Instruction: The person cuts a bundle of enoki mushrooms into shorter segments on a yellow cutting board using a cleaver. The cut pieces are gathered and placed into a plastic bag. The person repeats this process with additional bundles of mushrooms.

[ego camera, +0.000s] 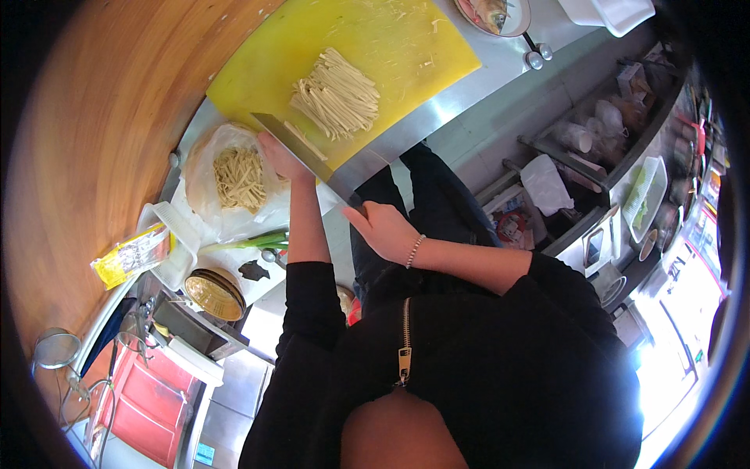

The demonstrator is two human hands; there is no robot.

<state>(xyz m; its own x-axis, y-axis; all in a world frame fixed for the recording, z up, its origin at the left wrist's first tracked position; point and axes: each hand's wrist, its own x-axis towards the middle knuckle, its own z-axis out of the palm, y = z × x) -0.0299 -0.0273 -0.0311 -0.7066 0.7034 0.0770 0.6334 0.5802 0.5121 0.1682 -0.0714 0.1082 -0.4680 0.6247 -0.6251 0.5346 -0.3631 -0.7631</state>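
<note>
My right hand point(389, 231) grips the handle end of a broad-bladed cleaver point(293, 145), beyond the near edge of a yellow cutting board point(404, 88). The blade slants over the board's left corner. My left hand point(281, 157) is close against the blade's left side; its fingers are partly hidden, so I cannot tell what it holds. A few pale strips point(306, 140) lie along the blade's right side. Further right on the board rests a neat pile of cut strips point(337, 97), like noodles or tofu skin. More strips point(240, 179) fill an open clear plastic bag point(202, 158) left of my left hand.
Green onions point(263, 240) and stacked bowls point(215, 293) are beside the bag. A yellow packet point(135, 255) leans on a white plastic basket point(176, 234). A plate point(518, 20) with a fish point(492, 13) stands past the board. Shelving point(571, 155) runs at right.
</note>
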